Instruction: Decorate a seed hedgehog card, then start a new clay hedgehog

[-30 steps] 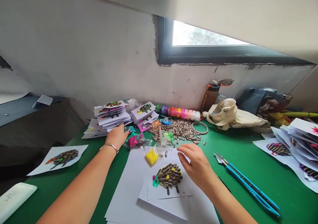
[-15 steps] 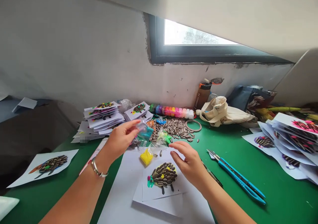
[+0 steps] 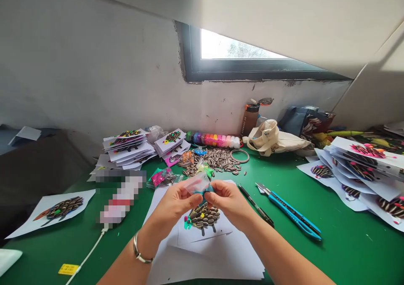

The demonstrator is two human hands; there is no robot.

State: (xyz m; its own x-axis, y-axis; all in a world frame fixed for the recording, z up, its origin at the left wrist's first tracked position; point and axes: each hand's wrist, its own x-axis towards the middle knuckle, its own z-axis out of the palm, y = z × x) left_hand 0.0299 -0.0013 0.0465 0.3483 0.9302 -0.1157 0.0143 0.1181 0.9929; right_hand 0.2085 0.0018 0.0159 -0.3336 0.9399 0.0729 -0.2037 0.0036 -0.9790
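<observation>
Bag [image 3: 197,184], clr plastic, blue inside

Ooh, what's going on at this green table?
A person's left hand and right hand hold a small clear bag with something blue in it, over an animal picture made with dark seeds. A heap of seeds lies farther back, and a pen and a blue cutter lie to the right.

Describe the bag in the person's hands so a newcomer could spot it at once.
On the green table, find the white paper in the middle foreground. Above it, the left hand and right hand meet, pinching a small clear bag with something blue at its lower edge. Its neighbours, like the pink bag, lie on the table; this alone is held up.
</observation>
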